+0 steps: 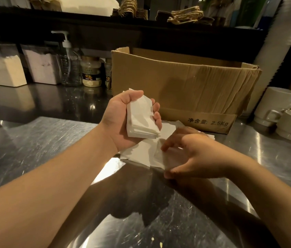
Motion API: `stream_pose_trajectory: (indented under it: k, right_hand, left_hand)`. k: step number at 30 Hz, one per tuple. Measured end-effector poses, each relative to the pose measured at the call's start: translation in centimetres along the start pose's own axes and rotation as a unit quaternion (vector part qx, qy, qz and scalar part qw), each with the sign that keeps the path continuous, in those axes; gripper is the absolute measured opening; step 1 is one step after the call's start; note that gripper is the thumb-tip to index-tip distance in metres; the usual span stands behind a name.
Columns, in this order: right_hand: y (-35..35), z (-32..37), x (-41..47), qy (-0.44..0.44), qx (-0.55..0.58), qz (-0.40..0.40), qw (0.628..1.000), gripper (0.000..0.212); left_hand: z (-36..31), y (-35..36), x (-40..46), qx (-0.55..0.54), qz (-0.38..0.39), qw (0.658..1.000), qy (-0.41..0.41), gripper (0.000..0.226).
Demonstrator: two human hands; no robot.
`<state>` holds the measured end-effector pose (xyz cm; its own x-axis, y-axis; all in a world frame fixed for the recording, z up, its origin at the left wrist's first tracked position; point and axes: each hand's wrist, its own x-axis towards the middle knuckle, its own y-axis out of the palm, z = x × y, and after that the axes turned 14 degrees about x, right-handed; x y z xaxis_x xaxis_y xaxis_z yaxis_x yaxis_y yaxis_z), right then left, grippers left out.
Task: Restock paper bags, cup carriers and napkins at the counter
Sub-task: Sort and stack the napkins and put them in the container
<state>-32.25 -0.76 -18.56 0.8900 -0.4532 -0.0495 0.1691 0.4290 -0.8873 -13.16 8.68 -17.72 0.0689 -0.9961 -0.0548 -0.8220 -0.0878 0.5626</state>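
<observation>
My left hand point(121, 115) holds a stack of white folded napkins point(142, 120), palm up, with thumb and fingers curled round its edges. It hovers above the steel counter point(34, 140) in front of an open cardboard box point(191, 86). Loose white napkins point(141, 153) lie spread on the counter below. My right hand point(194, 153) is blurred and hangs over these loose napkins, its fingertips touching one; whether it pinches that napkin is unclear. Brown cup carriers point(185, 15) sit stacked on the dark shelf behind.
White mugs point(280, 106) stand stacked at the right beside a tall sleeve of white cups point(280, 36). At the back left are two powder containers point(5, 68), a clear pump bottle point(69, 63) and a jar point(91, 72).
</observation>
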Motion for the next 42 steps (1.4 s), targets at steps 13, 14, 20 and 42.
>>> stream_pose_trajectory:
  k: [13, 14, 20, 42]
  right_hand:
    - [-0.1, 0.5, -0.4, -0.028, -0.005, -0.019, 0.999, 0.030]
    - [-0.1, 0.6, -0.5, -0.029, -0.009, -0.020, 0.999, 0.030]
    - [0.2, 1.5, -0.6, -0.037, -0.088, -0.045, 0.994, 0.038]
    - [-1.3, 0.5, -1.3, -0.161, 0.505, -0.103, 0.842, 0.014]
  left_hand:
    - [0.0, -0.1, 0.0, 0.015, -0.018, 1.000, 0.001, 0.047]
    - [0.0, -0.1, 0.0, 0.017, -0.021, 1.000, 0.000, 0.047]
    - [0.0, -0.1, 0.1, 0.021, -0.031, 0.999, -0.002, 0.046]
    - [0.3, -0.2, -0.1, 0.149, 0.029, 0.987, -0.043, 0.068]
